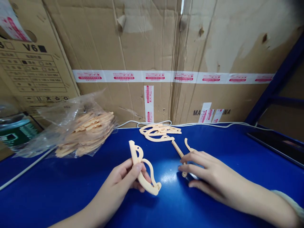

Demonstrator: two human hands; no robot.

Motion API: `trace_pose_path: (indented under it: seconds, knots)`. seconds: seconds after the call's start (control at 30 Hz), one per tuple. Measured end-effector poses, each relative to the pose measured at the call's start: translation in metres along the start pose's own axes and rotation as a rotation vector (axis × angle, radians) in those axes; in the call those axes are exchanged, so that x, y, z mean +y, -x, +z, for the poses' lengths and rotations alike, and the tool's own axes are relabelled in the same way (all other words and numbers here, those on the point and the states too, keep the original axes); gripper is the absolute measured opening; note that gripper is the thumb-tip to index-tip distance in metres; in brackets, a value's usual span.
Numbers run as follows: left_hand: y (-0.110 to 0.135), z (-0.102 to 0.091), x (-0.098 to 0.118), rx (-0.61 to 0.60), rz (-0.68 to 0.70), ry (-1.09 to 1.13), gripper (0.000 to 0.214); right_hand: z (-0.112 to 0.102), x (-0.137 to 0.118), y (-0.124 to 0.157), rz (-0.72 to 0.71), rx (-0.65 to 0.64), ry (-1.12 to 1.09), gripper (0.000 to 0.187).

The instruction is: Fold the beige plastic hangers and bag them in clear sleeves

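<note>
In my left hand [127, 179], thumb on top and fingers behind, is a beige folding hanger [147, 187], its curved arms folded close together and held tilted above the table. My right hand [209, 169] is low over the blue table with its fingers stretched and apart. Under and beside those fingers lies a beige hanger piece [177, 148] with a straight bar and a curved end [186, 144]; the rest is covered by the hand. Whether the fingertips press on it I cannot tell. Several similar folded hangers [158, 138] lie in a loose pile farther back.
A clear plastic bag [95, 104] full of beige hanger parts [87, 136] lies at the left, near a green-labelled container [16, 133]. White cable [209, 124] runs along the back, before large cardboard boxes [128, 47]. A dark flat device [277, 147] lies at the right.
</note>
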State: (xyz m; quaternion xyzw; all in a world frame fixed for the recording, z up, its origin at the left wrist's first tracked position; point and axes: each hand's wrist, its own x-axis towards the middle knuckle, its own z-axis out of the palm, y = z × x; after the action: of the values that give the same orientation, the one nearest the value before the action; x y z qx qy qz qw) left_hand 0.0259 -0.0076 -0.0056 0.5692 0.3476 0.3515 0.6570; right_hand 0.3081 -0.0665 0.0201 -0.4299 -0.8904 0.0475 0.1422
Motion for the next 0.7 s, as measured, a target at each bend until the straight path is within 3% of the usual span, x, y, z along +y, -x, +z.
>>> trace_pose_path:
  seconds: [0.3, 0.47, 0.57, 0.7]
  knots:
    - [0.000, -0.004, -0.010, 0.028, 0.033, -0.021, 0.036, 0.011, 0.022, -0.003, -0.013, 0.110, -0.018, 0.021]
    - [0.001, 0.000, -0.004, 0.026, 0.083, -0.119, 0.034, 0.017, 0.026, -0.003, -0.014, 0.148, -0.029, 0.020]
    - [0.003, 0.006, 0.003, 0.048, 0.084, -0.134, 0.042, 0.018, 0.018, -0.002, 0.006, 0.174, -0.027, 0.018]
    - [0.008, 0.010, 0.004, 0.002, 0.073, -0.185, 0.042, 0.017, -0.010, -0.001, 0.004, 0.206, 0.029, 0.042]
